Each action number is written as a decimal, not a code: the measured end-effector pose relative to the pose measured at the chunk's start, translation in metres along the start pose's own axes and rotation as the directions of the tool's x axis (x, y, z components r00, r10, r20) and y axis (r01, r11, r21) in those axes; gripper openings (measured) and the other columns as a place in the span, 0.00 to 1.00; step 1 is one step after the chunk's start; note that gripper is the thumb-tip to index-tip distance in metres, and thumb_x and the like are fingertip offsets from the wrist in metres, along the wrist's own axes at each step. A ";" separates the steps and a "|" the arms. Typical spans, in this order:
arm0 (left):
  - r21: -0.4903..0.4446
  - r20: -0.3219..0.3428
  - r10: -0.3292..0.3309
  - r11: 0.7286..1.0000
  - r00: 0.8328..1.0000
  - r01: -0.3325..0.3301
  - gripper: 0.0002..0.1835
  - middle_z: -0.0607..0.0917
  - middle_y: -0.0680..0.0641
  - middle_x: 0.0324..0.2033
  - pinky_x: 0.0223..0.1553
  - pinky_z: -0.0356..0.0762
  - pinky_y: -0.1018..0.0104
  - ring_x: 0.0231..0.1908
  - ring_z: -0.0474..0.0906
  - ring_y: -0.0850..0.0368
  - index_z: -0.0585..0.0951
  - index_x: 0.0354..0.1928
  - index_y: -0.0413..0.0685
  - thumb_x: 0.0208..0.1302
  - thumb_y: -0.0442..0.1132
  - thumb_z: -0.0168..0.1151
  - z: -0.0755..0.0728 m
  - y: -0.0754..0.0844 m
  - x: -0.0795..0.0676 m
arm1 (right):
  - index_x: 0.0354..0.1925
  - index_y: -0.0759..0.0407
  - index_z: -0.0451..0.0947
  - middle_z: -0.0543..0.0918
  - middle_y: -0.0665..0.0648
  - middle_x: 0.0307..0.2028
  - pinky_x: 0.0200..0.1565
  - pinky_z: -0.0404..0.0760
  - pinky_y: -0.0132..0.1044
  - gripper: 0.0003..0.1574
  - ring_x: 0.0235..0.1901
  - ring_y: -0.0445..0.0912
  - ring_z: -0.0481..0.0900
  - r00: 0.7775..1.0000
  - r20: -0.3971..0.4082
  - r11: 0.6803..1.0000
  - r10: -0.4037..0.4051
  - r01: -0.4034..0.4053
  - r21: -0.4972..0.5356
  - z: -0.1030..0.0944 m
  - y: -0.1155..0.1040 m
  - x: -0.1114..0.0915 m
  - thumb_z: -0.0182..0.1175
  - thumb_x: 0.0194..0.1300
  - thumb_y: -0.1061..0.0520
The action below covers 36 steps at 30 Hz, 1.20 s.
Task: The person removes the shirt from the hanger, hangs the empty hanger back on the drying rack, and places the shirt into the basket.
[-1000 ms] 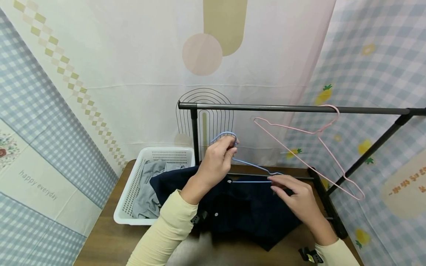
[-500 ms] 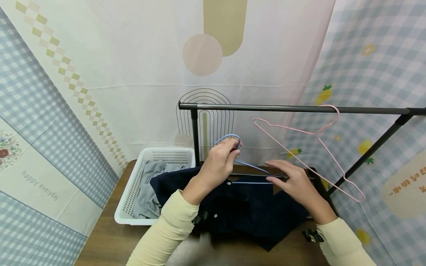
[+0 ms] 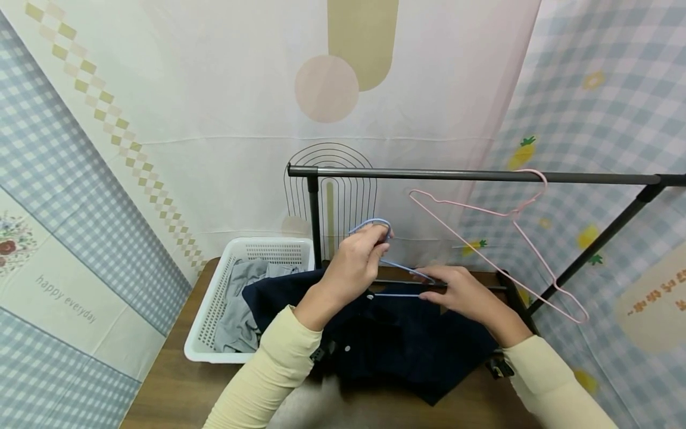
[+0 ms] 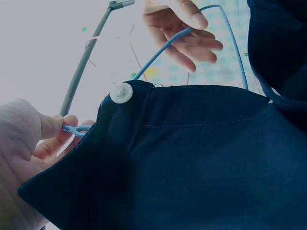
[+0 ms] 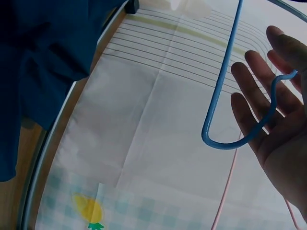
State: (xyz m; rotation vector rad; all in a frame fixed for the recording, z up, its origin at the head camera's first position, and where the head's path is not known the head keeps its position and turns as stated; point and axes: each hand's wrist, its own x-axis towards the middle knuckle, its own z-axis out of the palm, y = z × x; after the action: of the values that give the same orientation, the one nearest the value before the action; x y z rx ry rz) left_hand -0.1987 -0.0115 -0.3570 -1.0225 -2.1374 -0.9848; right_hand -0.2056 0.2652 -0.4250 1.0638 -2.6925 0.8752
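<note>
A blue wire hanger [image 3: 401,267] is partly tucked into the neck of a dark navy shirt [image 3: 412,339] with white buttons. My left hand [image 3: 351,262] pinches the hanger just below its hook. In the left wrist view, the twisted neck of the hanger sits between thumb and fingers, beside the shirt's collar and a white button [image 4: 121,93]. At the hanger's free right end is my right hand [image 3: 461,292], its thumb touching the wire. The right wrist view shows its fingers [image 5: 254,91] extended and relaxed, with the bent hanger end [image 5: 218,144] lying across them.
A black clothes rack [image 3: 407,174] stands on the wooden table [image 3: 171,381], and a pink hanger [image 3: 471,244] hangs from its bar at the right. To the left, a white basket [image 3: 200,333] holds grey clothing [image 3: 238,316], with part of the navy shirt lying over it.
My right hand came off the hanger's end, opened, and moved left along the wire. My left hand, still holding the hanger, shifted slightly right.
</note>
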 end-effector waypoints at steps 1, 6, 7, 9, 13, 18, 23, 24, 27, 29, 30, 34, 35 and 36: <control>0.000 0.000 0.001 1.000 1.000 -0.001 0.04 0.83 0.45 0.40 0.40 0.80 0.65 0.36 0.78 0.55 0.78 0.46 0.38 0.74 0.28 0.59 0.000 0.000 0.000 | 0.58 0.56 0.83 0.89 0.54 0.47 0.33 0.87 0.36 0.26 0.36 0.39 0.86 1.000 0.025 1.000 0.018 -0.019 0.023 0.001 0.000 0.000 0.74 0.62 0.59; 0.000 -0.007 0.003 1.000 1.000 -0.003 0.05 0.85 0.44 0.43 0.42 0.81 0.65 0.38 0.80 0.55 0.79 0.47 0.38 0.72 0.27 0.60 0.000 0.001 -0.001 | 0.61 0.57 0.80 0.89 0.56 0.47 0.21 0.81 0.30 0.27 0.26 0.36 0.82 0.985 0.129 0.988 0.112 -0.125 0.095 0.006 0.002 0.001 0.72 0.65 0.60; 0.000 -0.011 0.004 1.000 1.000 -0.004 0.05 0.85 0.44 0.43 0.42 0.81 0.65 0.38 0.80 0.55 0.79 0.47 0.38 0.72 0.27 0.61 0.001 0.001 0.000 | 0.62 0.56 0.79 0.89 0.56 0.46 0.21 0.82 0.30 0.28 0.28 0.36 0.82 0.983 0.134 0.987 0.125 -0.137 0.083 0.008 0.002 0.001 0.72 0.65 0.60; 0.005 -0.013 0.006 1.000 1.000 -0.006 0.05 0.85 0.45 0.43 0.42 0.81 0.65 0.38 0.81 0.55 0.79 0.47 0.38 0.72 0.27 0.61 0.001 0.001 0.000 | 0.62 0.55 0.79 0.89 0.52 0.44 0.24 0.82 0.30 0.29 0.31 0.35 0.83 0.981 0.133 0.988 0.140 -0.147 0.047 0.012 0.003 0.001 0.72 0.64 0.61; 0.016 -0.006 0.022 1.000 1.000 -0.021 0.05 0.85 0.44 0.43 0.45 0.82 0.65 0.41 0.82 0.54 0.80 0.48 0.38 0.73 0.29 0.61 0.002 0.002 0.000 | 0.56 0.55 0.82 0.88 0.45 0.37 0.33 0.84 0.32 0.23 0.35 0.35 0.84 0.986 0.097 0.991 0.136 -0.135 -0.019 0.019 0.006 -0.001 0.73 0.62 0.63; 0.021 0.006 0.037 0.999 0.999 -0.037 0.06 0.85 0.45 0.42 0.45 0.82 0.65 0.41 0.82 0.55 0.80 0.48 0.38 0.74 0.30 0.60 0.002 0.002 0.000 | 0.46 0.56 0.85 0.87 0.44 0.33 0.36 0.84 0.33 0.14 0.33 0.34 0.83 0.991 0.070 0.993 0.115 -0.115 0.004 0.025 0.007 -0.006 0.71 0.63 0.66; 0.028 0.018 0.049 0.998 0.999 -0.050 0.06 0.85 0.45 0.40 0.45 0.82 0.65 0.41 0.81 0.55 0.80 0.48 0.38 0.72 0.30 0.61 0.002 0.004 0.000 | 0.44 0.60 0.86 0.88 0.47 0.34 0.34 0.84 0.32 0.09 0.34 0.35 0.84 0.991 0.073 0.993 0.111 -0.113 0.035 0.024 0.007 -0.011 0.70 0.65 0.66; 0.029 0.022 0.052 0.998 0.998 -0.053 0.06 0.85 0.46 0.40 0.45 0.82 0.65 0.40 0.81 0.55 0.80 0.48 0.39 0.72 0.30 0.61 0.002 0.005 0.000 | 0.43 0.59 0.87 0.89 0.48 0.34 0.35 0.84 0.31 0.08 0.34 0.35 0.84 0.990 0.078 0.992 0.116 -0.119 0.039 0.024 0.007 -0.012 0.70 0.65 0.66; 0.025 0.031 0.060 0.998 0.998 -0.060 0.06 0.84 0.46 0.40 0.44 0.81 0.65 0.40 0.80 0.55 0.80 0.48 0.39 0.72 0.29 0.62 0.002 0.005 0.000 | 0.42 0.56 0.87 0.90 0.50 0.36 0.35 0.84 0.31 0.07 0.35 0.34 0.84 0.987 0.104 0.989 0.124 -0.131 0.065 0.023 0.007 -0.013 0.69 0.66 0.65; 0.024 0.031 0.060 0.998 0.998 -0.061 0.07 0.84 0.46 0.40 0.43 0.81 0.66 0.39 0.80 0.56 0.80 0.48 0.39 0.72 0.29 0.62 0.002 0.006 -0.001 | 0.42 0.54 0.87 0.90 0.51 0.38 0.35 0.83 0.31 0.08 0.35 0.34 0.83 0.986 0.113 0.988 0.122 -0.131 0.083 0.022 0.008 -0.014 0.69 0.66 0.64; 0.024 0.031 0.060 0.998 0.998 -0.060 0.07 0.85 0.46 0.40 0.43 0.81 0.66 0.40 0.80 0.56 0.80 0.49 0.39 0.71 0.29 0.63 0.002 0.005 -0.001 | 0.42 0.54 0.87 0.90 0.51 0.38 0.35 0.83 0.31 0.08 0.35 0.33 0.83 0.987 0.115 0.988 0.115 -0.125 0.090 0.022 0.009 -0.015 0.69 0.66 0.64; 0.043 0.067 0.031 0.998 0.997 -0.034 0.10 0.85 0.47 0.41 0.43 0.83 0.67 0.40 0.83 0.56 0.81 0.52 0.40 0.71 0.32 0.65 0.000 0.005 -0.001 | 0.42 0.56 0.88 0.90 0.52 0.38 0.34 0.82 0.31 0.07 0.34 0.33 0.81 0.991 0.109 0.989 0.083 -0.095 0.113 0.020 0.011 -0.017 0.69 0.66 0.64; 0.056 0.098 0.013 0.998 0.995 -0.019 0.12 0.86 0.47 0.43 0.45 0.83 0.66 0.42 0.84 0.56 0.81 0.54 0.40 0.72 0.34 0.65 -0.002 0.005 -0.002 | 0.42 0.56 0.88 0.89 0.52 0.38 0.33 0.81 0.31 0.07 0.34 0.33 0.81 0.991 0.107 0.989 0.078 -0.091 0.118 0.019 0.011 -0.017 0.69 0.66 0.65; 0.068 0.137 -0.008 0.998 0.991 -0.001 0.15 0.87 0.46 0.46 0.48 0.84 0.64 0.45 0.84 0.55 0.81 0.57 0.40 0.72 0.36 0.65 -0.005 0.005 -0.002 | 0.42 0.56 0.88 0.89 0.51 0.37 0.33 0.81 0.31 0.08 0.33 0.32 0.80 0.992 0.102 0.989 0.074 -0.086 0.119 0.019 0.011 -0.017 0.70 0.65 0.65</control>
State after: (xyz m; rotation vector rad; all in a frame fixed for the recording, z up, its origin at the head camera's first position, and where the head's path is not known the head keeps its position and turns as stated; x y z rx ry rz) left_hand -0.1926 -0.0137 -0.3540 -1.0810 -2.2683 -0.8587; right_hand -0.1981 0.2715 -0.4509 1.0547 -2.8111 1.0422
